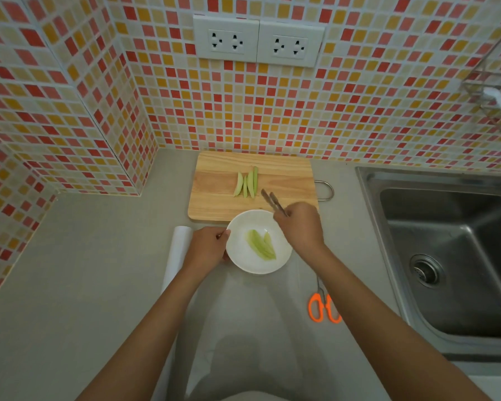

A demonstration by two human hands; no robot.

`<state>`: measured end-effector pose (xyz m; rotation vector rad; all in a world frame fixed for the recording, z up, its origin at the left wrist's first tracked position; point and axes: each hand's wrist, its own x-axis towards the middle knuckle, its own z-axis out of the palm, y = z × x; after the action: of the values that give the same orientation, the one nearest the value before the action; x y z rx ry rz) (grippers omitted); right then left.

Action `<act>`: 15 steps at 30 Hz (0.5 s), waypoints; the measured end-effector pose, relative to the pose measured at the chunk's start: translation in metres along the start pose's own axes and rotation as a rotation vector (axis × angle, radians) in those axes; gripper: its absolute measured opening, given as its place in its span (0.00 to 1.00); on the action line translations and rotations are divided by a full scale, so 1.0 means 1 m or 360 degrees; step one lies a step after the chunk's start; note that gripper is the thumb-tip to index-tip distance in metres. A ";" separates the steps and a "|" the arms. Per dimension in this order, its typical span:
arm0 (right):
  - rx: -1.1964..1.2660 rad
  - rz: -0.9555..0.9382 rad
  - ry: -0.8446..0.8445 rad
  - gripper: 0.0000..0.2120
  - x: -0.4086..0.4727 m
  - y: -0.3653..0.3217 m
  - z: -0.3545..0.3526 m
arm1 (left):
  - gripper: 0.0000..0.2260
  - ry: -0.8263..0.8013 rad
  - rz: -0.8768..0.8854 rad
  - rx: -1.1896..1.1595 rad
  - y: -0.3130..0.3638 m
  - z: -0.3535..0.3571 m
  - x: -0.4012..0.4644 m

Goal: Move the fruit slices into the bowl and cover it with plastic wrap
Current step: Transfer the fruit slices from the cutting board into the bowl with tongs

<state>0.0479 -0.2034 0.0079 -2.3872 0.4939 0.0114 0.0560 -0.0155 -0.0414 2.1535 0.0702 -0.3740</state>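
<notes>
A white bowl (243,260) sits on the counter just in front of a wooden cutting board (214,198). Two or three pale green fruit slices (261,245) lie inside the bowl. Several more green slices (247,183) lie side by side on the board. My left hand (206,250) grips the bowl's left rim. My right hand (300,227) holds a pair of tongs (272,201), tips apart and empty, pointing at the board just right of the slices. A roll of plastic wrap (176,253) lies left of the bowl, partly hidden by my left wrist.
Orange-handled scissors (324,306) lie on the counter at the right, near the steel sink (451,256). A tiled wall with two sockets (258,41) rises behind the board. A wire rack (495,94) hangs at the upper right.
</notes>
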 end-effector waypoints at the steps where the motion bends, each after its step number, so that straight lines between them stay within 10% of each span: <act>1: -0.0020 0.0013 -0.0005 0.20 0.014 -0.005 0.003 | 0.14 -0.0003 -0.0003 -0.0001 0.000 0.000 0.000; 15: -0.0462 -0.0055 -0.0112 0.08 0.068 -0.040 0.036 | 0.15 -0.0008 0.0017 0.0020 -0.001 0.002 0.001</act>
<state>0.1298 -0.1769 -0.0037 -2.6680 0.4426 0.1614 0.0564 -0.0162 -0.0436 2.1646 0.0535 -0.3744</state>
